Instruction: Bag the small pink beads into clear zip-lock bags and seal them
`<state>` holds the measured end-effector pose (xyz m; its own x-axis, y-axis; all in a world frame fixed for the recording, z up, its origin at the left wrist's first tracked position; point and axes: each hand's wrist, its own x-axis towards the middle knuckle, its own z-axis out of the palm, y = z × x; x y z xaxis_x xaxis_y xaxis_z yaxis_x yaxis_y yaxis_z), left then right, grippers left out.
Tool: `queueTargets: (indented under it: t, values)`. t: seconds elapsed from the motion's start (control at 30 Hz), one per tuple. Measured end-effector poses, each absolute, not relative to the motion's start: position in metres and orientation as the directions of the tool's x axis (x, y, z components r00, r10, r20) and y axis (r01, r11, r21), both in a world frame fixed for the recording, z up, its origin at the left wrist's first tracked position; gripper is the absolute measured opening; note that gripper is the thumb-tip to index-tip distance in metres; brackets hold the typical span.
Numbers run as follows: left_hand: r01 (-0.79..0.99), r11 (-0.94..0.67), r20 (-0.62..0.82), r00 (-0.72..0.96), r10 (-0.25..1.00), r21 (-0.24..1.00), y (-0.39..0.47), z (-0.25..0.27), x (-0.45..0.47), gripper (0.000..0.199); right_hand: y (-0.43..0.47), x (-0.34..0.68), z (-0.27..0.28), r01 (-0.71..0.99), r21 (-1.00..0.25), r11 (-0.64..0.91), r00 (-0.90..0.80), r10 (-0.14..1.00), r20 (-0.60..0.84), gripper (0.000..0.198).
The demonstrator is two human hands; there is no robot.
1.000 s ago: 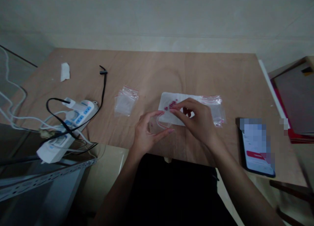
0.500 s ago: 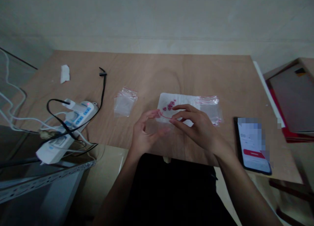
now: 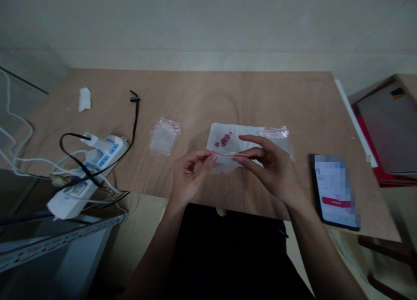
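Observation:
Between my hands hangs a small clear zip bag [image 3: 224, 164] with a red line along its top edge. My left hand [image 3: 192, 172] pinches the left end of that edge between thumb and forefinger. At the right end, the thumb and a finger of my right hand [image 3: 269, 167] are closed on the same edge, with the forefinger raised. Something faint and pinkish shows low in the bag, too blurred to name. Just beyond lies a white sheet [image 3: 243, 133] bearing several small pink-red beads [image 3: 224, 139]. A stack of clear zip bags [image 3: 278, 137] overlaps its right side, partly behind my right hand.
More zip bags [image 3: 165, 137] lie left of my hands. A white power strip [image 3: 97, 161] with tangled cables sits at the table's left edge. A phone [image 3: 335, 191] rests at the right. A paper scrap [image 3: 85, 99] lies back left; a box [image 3: 387, 126] stands beyond the right edge.
My left thumb has closed up onto the bag's edge, where it was apart before. The red edge is now stretched straighter between my hands, and my right forefinger has lifted slightly.

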<state>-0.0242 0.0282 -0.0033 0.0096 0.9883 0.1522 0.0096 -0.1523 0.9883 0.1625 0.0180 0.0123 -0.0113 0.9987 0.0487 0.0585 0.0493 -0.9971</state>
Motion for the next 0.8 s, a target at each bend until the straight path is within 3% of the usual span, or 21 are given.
queueTargets:
  t: [0.07, 0.2, 0.4, 0.6, 0.8]
  values:
    - [0.005, -0.174, 0.174, -0.011, 0.985, 0.985, 0.027, -0.004, -0.023, 0.01, 0.017, 0.162, 0.013, 0.025, -1.0, 0.015, 0.009, 1.0, 0.015, 0.04]
    - [-0.04, -0.184, 0.182, -0.056, 0.982, 0.982, 0.026, -0.003, -0.021, 0.013, 0.016, 0.161, 0.013, 0.032, -0.999, -0.035, 0.057, 0.998, -0.033, 0.014]
    - [0.005, -0.151, 0.151, -0.005, 0.988, 0.988, 0.025, 0.0, -0.021, 0.015, 0.012, 0.16, 0.015, 0.167, -0.986, 0.001, 0.088, 0.996, 0.016, 0.013]
    - [-0.03, -0.134, 0.133, -0.04, 0.99, 0.99, 0.024, -0.001, -0.018, 0.018, 0.013, 0.152, 0.011, 0.044, -0.999, -0.003, 0.042, 0.999, -0.002, 0.01]
    - [-0.026, -0.082, 0.084, 0.071, 0.994, 0.996, 0.025, 0.0, -0.019, 0.017, 0.014, 0.146, 0.01, 0.036, -0.998, 0.042, 0.055, 0.997, 0.044, 0.006]
